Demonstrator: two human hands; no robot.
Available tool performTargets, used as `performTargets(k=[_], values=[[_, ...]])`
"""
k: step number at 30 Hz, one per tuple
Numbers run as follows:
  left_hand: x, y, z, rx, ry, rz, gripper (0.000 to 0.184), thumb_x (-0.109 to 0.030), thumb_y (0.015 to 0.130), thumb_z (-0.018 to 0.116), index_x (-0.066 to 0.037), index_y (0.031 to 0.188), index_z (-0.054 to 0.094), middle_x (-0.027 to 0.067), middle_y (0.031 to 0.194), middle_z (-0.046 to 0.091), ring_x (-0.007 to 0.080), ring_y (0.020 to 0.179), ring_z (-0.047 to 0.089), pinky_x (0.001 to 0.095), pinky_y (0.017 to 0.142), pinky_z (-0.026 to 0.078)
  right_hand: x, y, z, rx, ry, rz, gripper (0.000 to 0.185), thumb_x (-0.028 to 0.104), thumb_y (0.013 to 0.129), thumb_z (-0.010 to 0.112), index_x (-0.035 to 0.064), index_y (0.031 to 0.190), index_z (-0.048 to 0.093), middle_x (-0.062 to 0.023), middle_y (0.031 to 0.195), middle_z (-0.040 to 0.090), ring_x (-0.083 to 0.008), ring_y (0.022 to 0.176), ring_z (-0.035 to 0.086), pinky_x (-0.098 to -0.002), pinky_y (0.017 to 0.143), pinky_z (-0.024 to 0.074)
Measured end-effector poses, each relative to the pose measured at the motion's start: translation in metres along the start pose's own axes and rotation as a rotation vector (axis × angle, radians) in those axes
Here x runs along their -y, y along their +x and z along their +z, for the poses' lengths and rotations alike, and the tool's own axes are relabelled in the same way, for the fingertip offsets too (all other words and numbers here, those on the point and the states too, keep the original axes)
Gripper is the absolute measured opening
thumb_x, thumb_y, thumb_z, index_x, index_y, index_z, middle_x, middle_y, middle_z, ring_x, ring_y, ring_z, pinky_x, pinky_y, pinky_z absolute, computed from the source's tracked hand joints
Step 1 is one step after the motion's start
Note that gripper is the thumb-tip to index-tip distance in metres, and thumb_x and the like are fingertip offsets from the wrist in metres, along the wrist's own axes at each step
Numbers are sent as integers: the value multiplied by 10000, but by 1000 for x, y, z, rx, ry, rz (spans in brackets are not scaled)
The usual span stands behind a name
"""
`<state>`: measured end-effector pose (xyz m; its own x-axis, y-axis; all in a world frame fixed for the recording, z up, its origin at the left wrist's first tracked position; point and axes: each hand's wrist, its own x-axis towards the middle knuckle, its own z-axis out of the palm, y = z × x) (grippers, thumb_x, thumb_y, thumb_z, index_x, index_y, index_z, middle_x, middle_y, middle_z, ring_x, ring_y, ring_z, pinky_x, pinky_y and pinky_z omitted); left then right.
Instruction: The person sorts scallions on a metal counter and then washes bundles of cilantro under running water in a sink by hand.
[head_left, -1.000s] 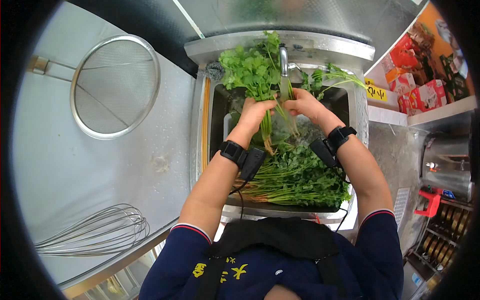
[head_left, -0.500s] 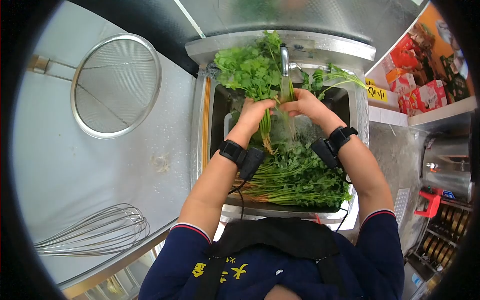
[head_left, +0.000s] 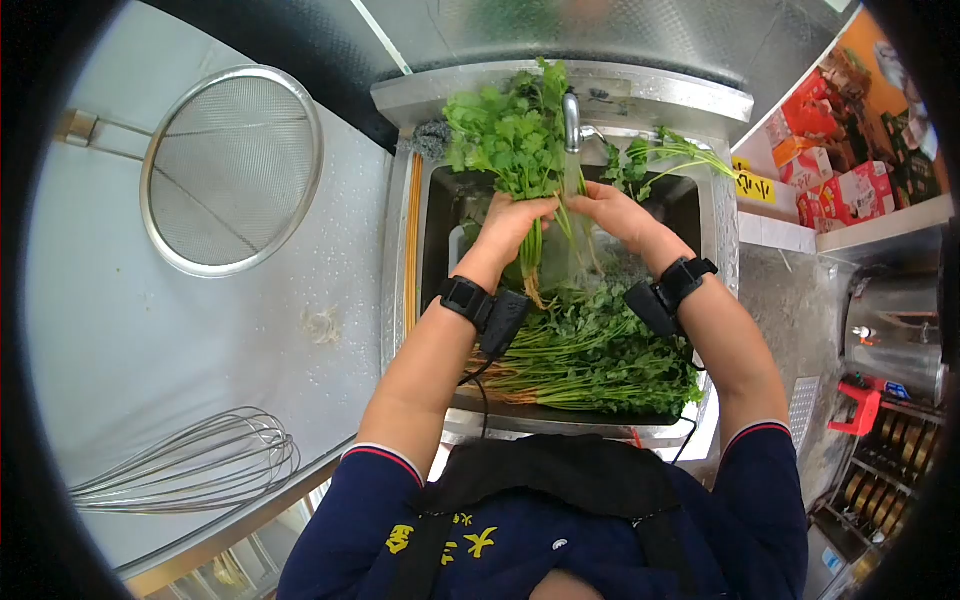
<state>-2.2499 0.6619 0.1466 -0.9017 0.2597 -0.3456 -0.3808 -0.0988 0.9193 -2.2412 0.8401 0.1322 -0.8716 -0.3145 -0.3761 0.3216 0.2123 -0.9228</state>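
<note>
My left hand [head_left: 515, 222] is closed around a leafy bunch of cilantro [head_left: 512, 140], its leaves pointing toward the back of the sink and its pale roots hanging down. Beside it, my right hand [head_left: 622, 215] pinches thin cilantro stems [head_left: 570, 230] under the tap [head_left: 571, 125], where water runs down. The fingertips of both hands nearly meet, and some are hidden behind stems. Below them, a large pile of cilantro [head_left: 600, 360] lies in the metal sink [head_left: 434, 225], roots to the left and leaves to the right.
Loose cilantro sprigs [head_left: 680, 152] lie on the sink's back right corner. A scouring pad [head_left: 432, 138] and long wooden sticks [head_left: 413, 250] are at its left edge. On the left counter [head_left: 340, 400] lie a round mesh strainer [head_left: 232, 170] and a whisk [head_left: 200, 465].
The bunch in my left hand has shifted slightly right. My right hand's fingers have closed in, and the stems they hold now slant down toward the right.
</note>
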Motion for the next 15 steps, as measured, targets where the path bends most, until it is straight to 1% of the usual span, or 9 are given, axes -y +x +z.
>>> performTargets(k=[2, 4, 6, 8, 9, 11, 12, 13, 15], values=[[4, 3, -1, -1, 16, -6, 251, -100, 739, 705, 36, 916, 591, 76, 824, 628, 164, 708, 593, 293, 589, 469, -1, -4, 6, 21, 279, 21, 332, 201, 904, 510, 58, 1204, 511, -38, 1056, 597, -143, 1031, 514, -292, 887, 378], [12, 8, -4, 0, 33, -13, 210, -105, 744, 700, 22, 884, 607, 71, 811, 630, 161, 703, 595, 294, 585, 467, 3, -7, 14, 18, 306, 16, 341, 203, 890, 521, 50, 1194, 504, -42, 1028, 596, -140, 974, 524, -297, 862, 390], [15, 9, -4, 77, 7, 59, 181, -108, 756, 689, 14, 877, 632, 64, 788, 628, 158, 679, 592, 285, 600, 464, 4, -8, 16, 17, 334, 9, 352, 204, 875, 532, 42, 1185, 498, -47, 1000, 594, -136, 917, 535, -301, 838, 403], [15, 4, 2, 43, -15, 51, 192, -110, 763, 686, 18, 897, 635, 61, 781, 625, 153, 677, 586, 279, 610, 461, 1, -8, 16, -33, 182, 14, 385, 211, 819, 581, 37, 1152, 496, -43, 916, 572, -117, 748, 522, -294, 688, 441], [14, 1, 5, 9, -39, 42, 204, -111, 769, 683, 23, 917, 638, 58, 774, 622, 148, 674, 580, 272, 621, 459, -2, -8, 17, -31, 181, 13, 385, 211, 819, 581, 37, 1152, 496, -43, 916, 572, -117, 748, 522, -294, 688, 441], [17, 0, -2, -6, -110, -16, 227, -115, 784, 675, 24, 958, 632, 57, 795, 620, 147, 696, 580, 270, 638, 466, -12, -8, 14, -303, -34, 75, 375, 213, 767, 616, 34, 1084, 527, -21, 773, 528, -111, 584, 455, -266, 528, 404], [18, 1, -7, -19, -182, -75, 251, -119, 798, 666, 26, 999, 625, 57, 816, 619, 145, 719, 580, 267, 654, 472, -22, -4, 4, -366, -115, 159, 290, 211, 797, 625, 36, 1021, 570, -2, 691, 506, -93, 520, 434, -234, 457, 364], [18, 2, -11, -19, -183, -72, 251, -119, 798, 666, 26, 999, 625, 57, 816, 619, 145, 719, 580, 267, 654, 472, -33, -6, -9, -366, -117, 157, 290, 211, 797, 625, 36, 1021, 570, -2, 691, 506, -93, 520, 434, -234, 457, 364], [18, 1, -17, 6, -335, -142, 279, -136, 829, 644, 21, 1056, 599, 58, 877, 610, 145, 769, 578, 279, 680, 495, -41, -12, -26, -309, 466, 378, 326, 235, 835, 635, 16, 1070, 578, -17, 763, 557, -82, 550, 471, -233, 487, 416]])
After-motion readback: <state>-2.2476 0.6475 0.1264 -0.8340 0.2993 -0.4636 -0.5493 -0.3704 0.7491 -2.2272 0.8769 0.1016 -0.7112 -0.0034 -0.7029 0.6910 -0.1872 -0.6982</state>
